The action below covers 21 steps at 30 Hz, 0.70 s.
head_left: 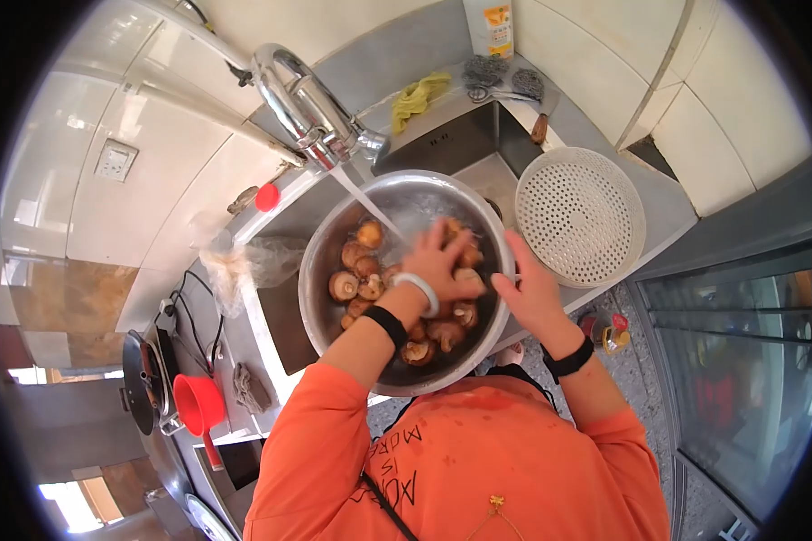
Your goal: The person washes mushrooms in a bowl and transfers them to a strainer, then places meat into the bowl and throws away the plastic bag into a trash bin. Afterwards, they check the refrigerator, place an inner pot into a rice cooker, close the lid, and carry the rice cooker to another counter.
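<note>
On my feed, cream tiles (740, 117) line the walls, one carrying a white socket (115, 160); I see speckled grey floor (636, 383) beside a glass-doored cabinet (749, 370), and a bright window (69, 507) glares at lower left.

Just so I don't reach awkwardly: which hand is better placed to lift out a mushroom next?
Probably your left hand: it's inside the metal basin, right at the mushrooms, though blurred. Your right hand is open at the basin's right rim, farther from most of them.

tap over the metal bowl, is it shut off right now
No, a stream of water runs from the tap into the metal bowl, where mushrooms lie.
</note>
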{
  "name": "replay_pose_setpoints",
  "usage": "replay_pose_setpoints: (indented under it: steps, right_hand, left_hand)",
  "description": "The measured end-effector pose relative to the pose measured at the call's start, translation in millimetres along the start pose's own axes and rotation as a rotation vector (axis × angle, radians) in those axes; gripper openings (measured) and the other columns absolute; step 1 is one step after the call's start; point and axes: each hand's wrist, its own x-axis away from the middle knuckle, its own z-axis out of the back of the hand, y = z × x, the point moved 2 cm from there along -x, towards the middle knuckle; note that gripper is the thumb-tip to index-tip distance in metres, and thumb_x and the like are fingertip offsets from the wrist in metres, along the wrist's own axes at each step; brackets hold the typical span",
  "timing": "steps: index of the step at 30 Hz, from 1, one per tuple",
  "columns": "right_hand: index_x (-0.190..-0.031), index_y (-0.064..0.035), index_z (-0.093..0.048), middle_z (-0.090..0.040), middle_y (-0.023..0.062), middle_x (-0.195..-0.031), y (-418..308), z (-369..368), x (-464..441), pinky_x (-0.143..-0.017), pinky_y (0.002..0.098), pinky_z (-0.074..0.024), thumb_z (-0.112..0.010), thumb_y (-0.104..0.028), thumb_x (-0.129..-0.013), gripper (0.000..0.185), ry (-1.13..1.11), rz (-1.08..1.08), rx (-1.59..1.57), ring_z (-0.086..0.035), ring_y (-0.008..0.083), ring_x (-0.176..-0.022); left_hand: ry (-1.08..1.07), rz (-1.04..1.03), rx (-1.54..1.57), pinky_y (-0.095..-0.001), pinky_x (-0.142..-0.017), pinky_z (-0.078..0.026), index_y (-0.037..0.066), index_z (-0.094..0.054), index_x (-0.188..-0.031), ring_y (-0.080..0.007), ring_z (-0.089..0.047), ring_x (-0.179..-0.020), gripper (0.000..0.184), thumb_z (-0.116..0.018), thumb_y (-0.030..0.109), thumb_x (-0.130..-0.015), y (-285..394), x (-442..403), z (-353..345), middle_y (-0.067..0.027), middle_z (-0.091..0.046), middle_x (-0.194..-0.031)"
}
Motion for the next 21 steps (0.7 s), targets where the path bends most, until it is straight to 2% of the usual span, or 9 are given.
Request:
replay_pose_setpoints:
  steps: [3,4,6,9,12,14,16,18,21]
  right_hand:
    - [-0.125,-0.0066,-0.039,-0.057,0.0087,-0.076,13,26,12,-0.056,0.0274,-0.0444,-0.058,-0.016,-0.077,0.052,-0.015,-0.187,0.006,-0.053,0.0156,-0.06]
    - [-0.125,-0.0065,-0.039,-0.057,0.0093,-0.077,27,40,15,-0.058,0.0285,-0.0444,-0.058,-0.017,-0.077,0.052,0.069,-0.192,0.113,-0.053,0.0169,-0.061]
    - [-0.123,-0.0065,-0.04,-0.057,0.0125,-0.083,51,76,19,-0.065,0.0334,-0.0446,-0.057,-0.023,-0.077,0.052,0.26,-0.254,0.351,-0.054,0.0236,-0.072]
    - [-0.12,-0.0059,-0.042,-0.057,0.0165,-0.088,64,111,14,-0.072,0.0379,-0.0445,-0.057,-0.029,-0.076,0.052,0.416,-0.412,0.61,-0.056,0.0302,-0.084]
    - [-0.118,-0.0039,-0.041,-0.056,0.0186,-0.089,91,122,7,-0.07,0.0389,-0.046,-0.058,-0.029,-0.075,0.053,0.476,-0.525,0.759,-0.056,0.0317,-0.086]
    - [-0.118,-0.0027,-0.041,-0.056,0.0192,-0.089,102,122,6,-0.068,0.0391,-0.0475,-0.059,-0.028,-0.075,0.053,0.482,-0.533,0.775,-0.057,0.032,-0.084]
    - [-0.114,-0.0016,-0.043,-0.056,0.0184,-0.089,115,118,6,-0.054,0.0373,-0.0498,-0.056,-0.02,-0.074,0.046,0.363,-0.75,0.041,-0.06,0.0306,-0.077]
    - [-0.112,-0.0011,-0.044,-0.057,0.0166,-0.087,126,120,6,-0.047,0.0346,-0.0483,-0.052,-0.015,-0.074,0.042,0.351,-0.757,0.006,-0.061,0.028,-0.072]
    - [-0.109,-0.0004,-0.047,-0.058,0.0131,-0.084,153,123,9,-0.038,0.0287,-0.0447,-0.047,-0.009,-0.072,0.038,0.451,-0.656,-0.164,-0.06,0.0218,-0.063]
  left_hand:
    - [-0.101,0.081,0.123,-0.0413,-0.086,-0.041,0.018,-0.044,-0.121,-0.0374,-0.044,-0.106,0.067,-0.064,0.045,-0.062,-4,8,-13,-0.0215,-0.034,-0.125]
    - [-0.092,0.088,0.123,-0.0413,-0.086,-0.041,0.018,-0.044,-0.121,-0.0374,-0.044,-0.106,0.067,-0.064,0.045,-0.062,-8,7,-11,-0.0215,-0.034,-0.125]
    - [-0.315,0.418,0.325,-0.0435,-0.084,-0.042,0.018,-0.046,-0.116,-0.0366,-0.044,-0.105,0.06,-0.063,0.04,-0.062,-19,8,-14,-0.0183,-0.036,-0.122]
    - [-0.433,0.144,0.293,-0.0444,-0.084,-0.041,0.016,-0.047,-0.113,-0.0394,-0.041,-0.105,0.056,-0.062,0.038,-0.064,-9,18,-5,-0.0198,-0.041,-0.113]
    - [-0.174,0.358,0.088,-0.0448,-0.084,-0.041,0.014,-0.048,-0.112,-0.038,-0.041,-0.106,0.057,-0.062,0.04,-0.064,-23,15,-2,-0.0176,-0.041,-0.115]
    - [-0.275,0.398,0.044,-0.047,-0.084,-0.04,0.012,-0.047,-0.113,-0.0372,-0.039,-0.109,0.06,-0.063,0.042,-0.064,-18,18,16,-0.017,-0.037,-0.122]
    - [-0.384,0.123,0.099,-0.0506,-0.084,-0.038,0.013,-0.047,-0.114,-0.0366,-0.038,-0.11,0.061,-0.063,0.045,-0.065,-4,36,19,-0.0162,-0.037,-0.123]
    - [-0.355,0.049,0.076,-0.0466,-0.084,-0.039,0.012,-0.05,-0.111,-0.0363,-0.041,-0.106,0.058,-0.064,0.044,-0.065,-4,44,14,-0.0157,-0.039,-0.116]
    - [-0.557,0.2,0.184,-0.036,-0.081,-0.042,0.009,-0.056,-0.103,-0.0332,-0.051,-0.093,0.05,-0.067,0.037,-0.064,-17,35,7,-0.0167,-0.041,-0.108]
